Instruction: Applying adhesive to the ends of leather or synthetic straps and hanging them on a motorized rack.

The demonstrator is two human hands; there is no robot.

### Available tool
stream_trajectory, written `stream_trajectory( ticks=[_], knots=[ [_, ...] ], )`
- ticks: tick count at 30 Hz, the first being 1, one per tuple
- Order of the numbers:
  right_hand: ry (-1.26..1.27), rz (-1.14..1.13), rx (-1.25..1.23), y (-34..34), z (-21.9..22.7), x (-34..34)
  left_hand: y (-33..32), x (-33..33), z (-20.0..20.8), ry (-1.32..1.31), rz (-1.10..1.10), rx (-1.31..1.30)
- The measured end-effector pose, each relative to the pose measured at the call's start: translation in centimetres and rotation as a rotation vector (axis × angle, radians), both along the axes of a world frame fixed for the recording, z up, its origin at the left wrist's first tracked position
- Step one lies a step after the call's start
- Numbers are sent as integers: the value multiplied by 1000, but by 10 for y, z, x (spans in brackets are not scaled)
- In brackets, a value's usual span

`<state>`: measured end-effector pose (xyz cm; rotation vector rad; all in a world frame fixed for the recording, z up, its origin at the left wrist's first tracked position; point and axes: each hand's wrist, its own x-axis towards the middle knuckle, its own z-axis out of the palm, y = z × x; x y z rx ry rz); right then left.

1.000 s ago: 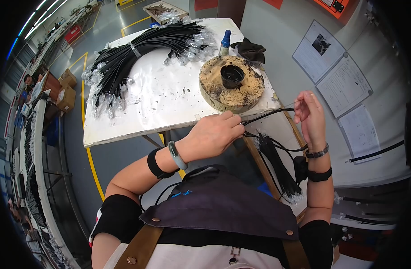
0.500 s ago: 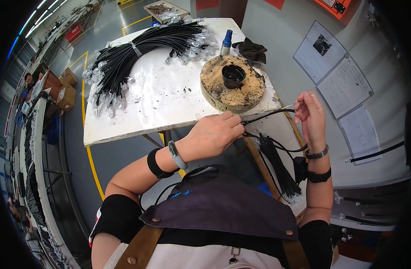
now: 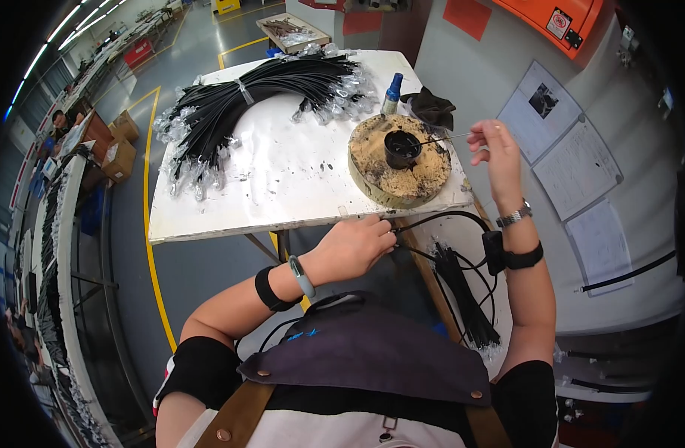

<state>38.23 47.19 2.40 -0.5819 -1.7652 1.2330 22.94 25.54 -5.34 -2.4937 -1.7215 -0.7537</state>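
My left hand (image 3: 361, 243) is closed in front of the table's near edge, gripping the end of a thin black cable (image 3: 448, 215). The cable loops from those fingers toward my right wrist; the tip itself is covered by the fingers. At the right, my right hand (image 3: 495, 148) is raised, pinching a thin rod (image 3: 451, 137). The rod's dark end reaches into a small black cup (image 3: 402, 149) with dark, shiny contents. That cup sits on a round, tan block (image 3: 380, 186) smeared with black.
On the white table (image 3: 260, 200) lies a tied bundle of black cables (image 3: 208, 112) with clear-wrapped ends. A blue-capped bottle (image 3: 392, 93) and dark cloth (image 3: 432, 108) stand behind the block. More cables (image 3: 462, 299) lie at lower right. Papers (image 3: 540, 101) hang on the right wall.
My right hand has moved up and slightly left with the rod, whose end went from near the cable to the cup. My left hand lowered a little, still gripping the cable. The view shifted.
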Motion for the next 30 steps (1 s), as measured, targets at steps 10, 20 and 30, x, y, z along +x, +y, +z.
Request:
stream_trajectory(
  ticks=[10, 20, 30],
  knots=[
    [71, -29, -189, 17, -10, -3, -6, -2, 2, -54, 23, -35],
    [206, 50, -401, -37, 6, 71, 19, 10, 29, -143, 37, 53],
    [181, -64, -287, -70, -10, 101, 31, 28, 31, -203, 22, 99]
  ],
)
